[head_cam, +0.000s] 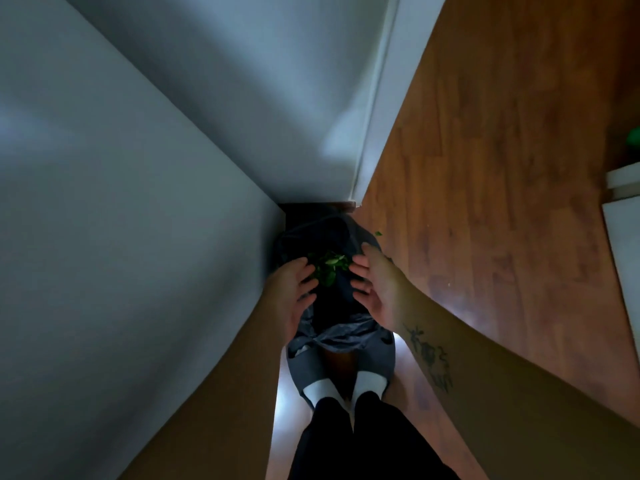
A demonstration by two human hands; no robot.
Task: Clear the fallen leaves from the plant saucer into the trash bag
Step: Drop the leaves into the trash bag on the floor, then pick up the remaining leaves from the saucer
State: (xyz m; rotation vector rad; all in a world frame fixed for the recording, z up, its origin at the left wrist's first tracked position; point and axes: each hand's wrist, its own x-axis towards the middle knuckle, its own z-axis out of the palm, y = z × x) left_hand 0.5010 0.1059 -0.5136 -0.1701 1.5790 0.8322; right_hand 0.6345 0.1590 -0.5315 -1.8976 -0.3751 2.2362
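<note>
A dark trash bag (337,336) stands open on the floor in the corner, right in front of my feet. Several green leaves (330,266) hang loose over its dark mouth, between my two hands. My left hand (296,292) is above the bag's left side, palm turned inward, fingers spread and holding nothing. My right hand (375,289) faces it from the right, also open and empty. One small green leaf (378,233) lies on the floor just past the bag. The plant saucer is out of view.
Grey walls (138,202) close off the left and far sides. Brown wooden floor (502,168) stretches to the right. A white furniture edge (623,216) and a green object (635,138) sit at the far right. My slippered feet (346,375) stand behind the bag.
</note>
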